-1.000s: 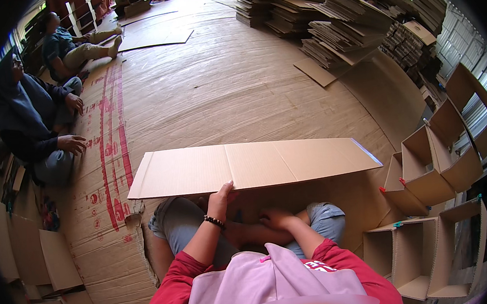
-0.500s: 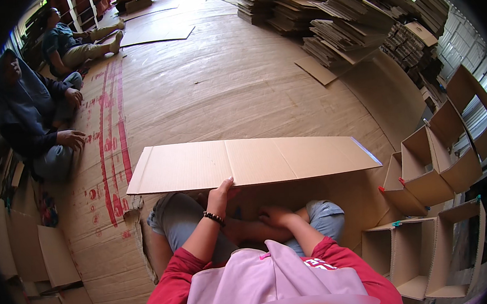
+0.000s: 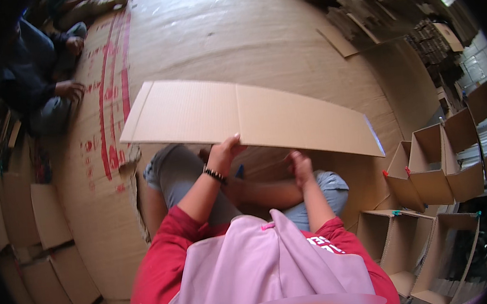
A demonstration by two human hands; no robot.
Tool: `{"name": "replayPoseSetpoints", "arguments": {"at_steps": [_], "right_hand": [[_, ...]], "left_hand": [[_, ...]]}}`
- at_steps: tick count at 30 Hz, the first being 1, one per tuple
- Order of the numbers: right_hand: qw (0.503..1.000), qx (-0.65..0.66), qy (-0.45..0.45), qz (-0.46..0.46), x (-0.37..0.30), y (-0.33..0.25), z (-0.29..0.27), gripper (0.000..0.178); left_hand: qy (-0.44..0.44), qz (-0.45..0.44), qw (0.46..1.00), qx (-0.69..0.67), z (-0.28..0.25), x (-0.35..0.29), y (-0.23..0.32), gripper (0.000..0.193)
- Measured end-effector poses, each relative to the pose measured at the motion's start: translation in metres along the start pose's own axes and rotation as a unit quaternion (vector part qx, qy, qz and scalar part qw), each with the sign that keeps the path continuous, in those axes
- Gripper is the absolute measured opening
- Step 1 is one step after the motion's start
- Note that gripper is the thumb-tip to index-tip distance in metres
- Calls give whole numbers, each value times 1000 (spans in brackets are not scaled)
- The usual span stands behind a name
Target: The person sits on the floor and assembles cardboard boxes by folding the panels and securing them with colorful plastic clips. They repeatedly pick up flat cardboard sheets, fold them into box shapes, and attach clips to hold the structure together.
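Note:
A long, flat strip of creased brown cardboard (image 3: 194,113) is held out in front of my crossed legs, slanting down to the right. Its right end has a pale bluish edge. My left hand (image 3: 226,152) grips the near edge left of its middle, thumb on top and the other fingers underneath. Just below the same edge, farther right, my right hand (image 3: 301,169) is raised with its fingers loosely apart and slightly blurred. It appears to hold nothing; whether the fingertips touch the cardboard is unclear. A small blue object (image 3: 239,171) shows between my legs.
Clipped cardboard compartments (image 3: 426,188) stand at my right, and more cardboard boxes (image 3: 52,215) at my left. Stacks of flat cardboard (image 3: 359,17) rise at the far right. A seated person (image 3: 46,82) is at the far left. Brown cardboard sheeting (image 3: 188,47) covers the floor.
The cardboard strip has lifted and tilted, its right end now lower than its left. My right hand has risen from my leg toward the strip's near edge. The view has shifted.

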State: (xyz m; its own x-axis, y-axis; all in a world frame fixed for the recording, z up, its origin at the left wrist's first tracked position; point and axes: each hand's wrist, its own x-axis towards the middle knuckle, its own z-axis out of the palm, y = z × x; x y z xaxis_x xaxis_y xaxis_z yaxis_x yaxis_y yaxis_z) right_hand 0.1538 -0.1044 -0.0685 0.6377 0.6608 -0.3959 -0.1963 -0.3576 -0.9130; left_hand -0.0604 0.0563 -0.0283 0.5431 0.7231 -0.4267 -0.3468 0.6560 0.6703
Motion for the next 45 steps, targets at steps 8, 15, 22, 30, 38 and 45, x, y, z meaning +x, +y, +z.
{"name": "replayPoseSetpoints", "arguments": {"at_steps": [8,15,22,30,38,45], "right_hand": [[929,366,-38,-37,-1,-19,-18,29],[951,301,68,-16,-6,-26,-15,24],[969,229,90,-22,-9,-37,-17,24],[975,124,115,-146,-10,-67,-19,22],[930,-94,152,-322,-8,-70,-29,35],[892,-192,176,-371,-23,-88,-30,35]], "left_hand": [[9,-7,1000,22,-1,1,3,28],[8,43,979,198,-1,10,9,33],[18,165,885,434,5,8,18,19],[-20,254,889,381,6,13,11,17],[-42,207,846,489,-12,23,-2,51],[-38,321,862,391,6,0,11,21]]}}
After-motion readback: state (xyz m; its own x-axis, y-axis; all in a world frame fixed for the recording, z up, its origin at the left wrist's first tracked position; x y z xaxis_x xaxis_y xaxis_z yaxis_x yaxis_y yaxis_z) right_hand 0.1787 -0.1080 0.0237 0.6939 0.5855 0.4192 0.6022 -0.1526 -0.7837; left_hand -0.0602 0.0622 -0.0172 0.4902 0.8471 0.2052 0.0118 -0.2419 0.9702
